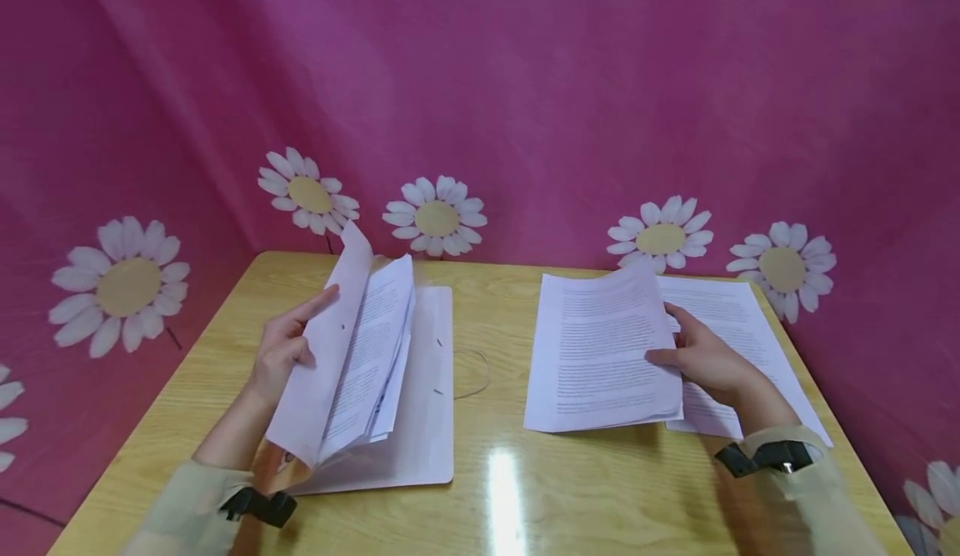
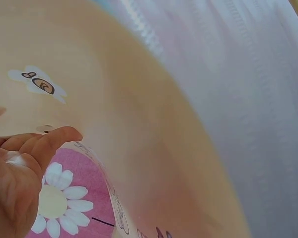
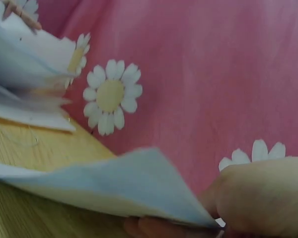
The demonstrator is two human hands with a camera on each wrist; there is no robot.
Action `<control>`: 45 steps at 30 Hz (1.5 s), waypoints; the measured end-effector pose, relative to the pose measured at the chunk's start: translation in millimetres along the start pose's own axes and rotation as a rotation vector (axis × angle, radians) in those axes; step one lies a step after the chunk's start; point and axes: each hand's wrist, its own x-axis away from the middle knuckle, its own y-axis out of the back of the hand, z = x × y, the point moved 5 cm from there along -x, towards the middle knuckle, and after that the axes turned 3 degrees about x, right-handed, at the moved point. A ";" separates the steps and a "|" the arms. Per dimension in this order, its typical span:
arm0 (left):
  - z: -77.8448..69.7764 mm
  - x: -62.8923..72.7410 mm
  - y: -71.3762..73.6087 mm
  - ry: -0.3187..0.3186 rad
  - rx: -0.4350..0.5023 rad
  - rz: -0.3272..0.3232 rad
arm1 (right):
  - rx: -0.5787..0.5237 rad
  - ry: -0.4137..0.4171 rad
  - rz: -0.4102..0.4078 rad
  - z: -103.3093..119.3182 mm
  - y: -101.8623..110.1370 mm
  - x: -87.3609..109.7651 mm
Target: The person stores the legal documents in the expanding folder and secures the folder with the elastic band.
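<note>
A ring folder (image 1: pixel 431 456) lies opened at the left, its white inside up, with a tan outer cover (image 2: pixel 154 148) that bears cartoon prints. My left hand (image 1: pixel 281 352) holds the raised left cover (image 1: pixel 318 381) by its edge, with several printed sheets (image 1: pixel 367 356) leaning between the cover and the folder's right side. At the right, my right hand (image 1: pixel 705 356) pinches a few printed sheets (image 1: pixel 600 356) at their right edge, thumb on top and fingers underneath. The sheets bow and are lifted at that side. Beneath them is another printed sheet (image 1: pixel 735 331) on the table.
The wooden table (image 1: pixel 495 314) has a pink cloth (image 1: pixel 525 106) with daisies behind it and at its sides. A thin looped cord (image 1: pixel 486 373) lies just right of the folder. Two metal prongs (image 1: pixel 438 391) show on the folder's right side.
</note>
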 end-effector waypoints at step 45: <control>4.1 2.2 -0.1 0.046 0.019 0.010 | -0.250 0.177 0.217 86.4 -112.2 -27.2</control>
